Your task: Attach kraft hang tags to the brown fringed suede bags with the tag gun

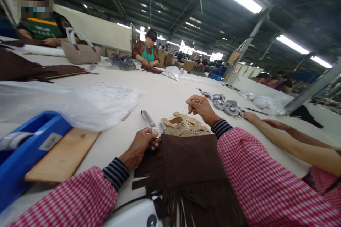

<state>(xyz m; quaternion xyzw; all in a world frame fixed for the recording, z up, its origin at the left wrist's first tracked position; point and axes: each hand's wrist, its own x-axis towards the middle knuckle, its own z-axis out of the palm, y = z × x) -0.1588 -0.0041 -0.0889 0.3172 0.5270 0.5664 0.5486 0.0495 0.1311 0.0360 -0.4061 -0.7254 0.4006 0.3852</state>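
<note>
A dark brown fringed bag (193,158) lies on the white table just in front of me. My left hand (144,143) is at its upper left corner, fingers pinched on a metal ring (156,133). From that ring a strap in greyish wrapping (147,117) runs away from me. Above a pile of brown paper tags (183,127) with white strings, my right hand (201,108) is raised with its fingers closed. A thin string (184,108) hangs from these fingertips; its lower end blends into the pile.
At left are a blue tape dispenser (34,145), a gold phone (64,156) and clear plastic sheeting (101,103). A white device (138,214) sits at the front. Coiled wrapped straps (226,106) lie right, near a co-worker's arms (287,138). A beige handbag (81,52) stands farther back.
</note>
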